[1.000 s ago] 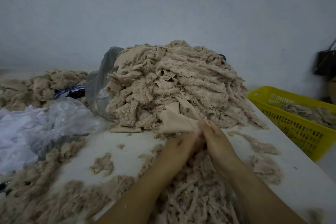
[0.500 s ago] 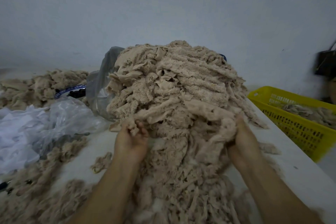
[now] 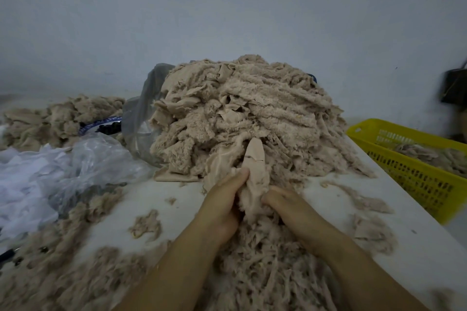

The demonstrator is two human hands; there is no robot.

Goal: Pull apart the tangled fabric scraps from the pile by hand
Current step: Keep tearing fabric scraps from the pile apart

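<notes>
Two hands meet at the near foot of the beige scrap pile (image 3: 242, 118) on the white table (image 3: 417, 242). The left hand (image 3: 222, 207) and right hand (image 3: 288, 202) both grip one smooth fabric scrap (image 3: 254, 171), fingers curled round it. A yellow basket (image 3: 414, 174) sits right, crumpled plastic bags (image 3: 63, 166) left.

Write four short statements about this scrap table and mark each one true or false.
1. The left hand and right hand both grip one beige scrap at the foot of the big pile. True.
2. The yellow basket stands left of the big pile. False: it stands to the right of it.
3. The yellow basket is empty. False: it holds fabric bits.
4. Crumpled clear plastic lies left of the big pile. True.
</notes>
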